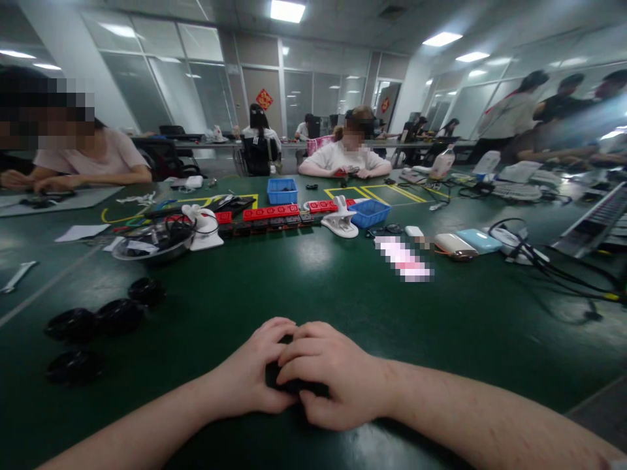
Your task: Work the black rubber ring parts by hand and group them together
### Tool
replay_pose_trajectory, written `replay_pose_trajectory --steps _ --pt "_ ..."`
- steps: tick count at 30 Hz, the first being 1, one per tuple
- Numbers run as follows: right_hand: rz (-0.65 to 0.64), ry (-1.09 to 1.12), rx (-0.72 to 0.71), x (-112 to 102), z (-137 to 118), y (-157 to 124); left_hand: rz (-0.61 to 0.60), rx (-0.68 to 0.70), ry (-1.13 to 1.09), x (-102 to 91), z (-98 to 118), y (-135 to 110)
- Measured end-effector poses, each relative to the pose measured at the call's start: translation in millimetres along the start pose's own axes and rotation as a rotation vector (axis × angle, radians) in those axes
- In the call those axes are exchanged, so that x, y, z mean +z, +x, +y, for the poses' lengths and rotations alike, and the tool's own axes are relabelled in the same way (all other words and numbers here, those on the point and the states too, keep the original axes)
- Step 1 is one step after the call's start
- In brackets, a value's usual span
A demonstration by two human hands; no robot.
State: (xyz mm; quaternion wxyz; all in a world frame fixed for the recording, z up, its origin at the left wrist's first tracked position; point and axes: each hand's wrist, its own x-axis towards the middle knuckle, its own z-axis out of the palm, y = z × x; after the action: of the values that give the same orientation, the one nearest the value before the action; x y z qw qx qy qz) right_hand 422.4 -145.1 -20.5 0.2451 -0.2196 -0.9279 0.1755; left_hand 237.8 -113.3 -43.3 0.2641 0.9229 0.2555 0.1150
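Left hand and right hand share a grip around a dark object over the green table; four black rounded pieces lie to the left, two blue trays farther back

I had open surface ahead of the left hand and right hand; black round parts obstructed the left, a bowl and white clip the far side.

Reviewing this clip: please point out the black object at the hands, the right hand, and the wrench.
Black object (pixel 289 386): head view, on its exposed lower part.
Right hand (pixel 333 367): head view, on its back.
Wrench (pixel 19 277): head view, mid-handle.
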Motion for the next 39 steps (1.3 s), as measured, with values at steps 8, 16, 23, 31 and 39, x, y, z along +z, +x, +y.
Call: replay_pose_trajectory --steps 8,16,23,31,39 --pt "0.128 0.104 -0.12 10 4 -1 -0.102 0.027 0.103 6.0 -11 -5" --pt "0.18 -0.055 0.206 11 -4 -2 0.233 -0.182 0.136 32.0 11 -10" --pt "0.045 -0.107 0.206 10 -6 1 0.222 -0.229 0.012 22.5 16 -3" --pt "0.04 0.1 -0.085 6 -5 0 -0.096 -0.048 -0.13 -6.6 1 -1" --pt "0.099 0.151 -0.12 7 -6 -1 -0.139 -0.081 -0.097 7.4 -16 -10"
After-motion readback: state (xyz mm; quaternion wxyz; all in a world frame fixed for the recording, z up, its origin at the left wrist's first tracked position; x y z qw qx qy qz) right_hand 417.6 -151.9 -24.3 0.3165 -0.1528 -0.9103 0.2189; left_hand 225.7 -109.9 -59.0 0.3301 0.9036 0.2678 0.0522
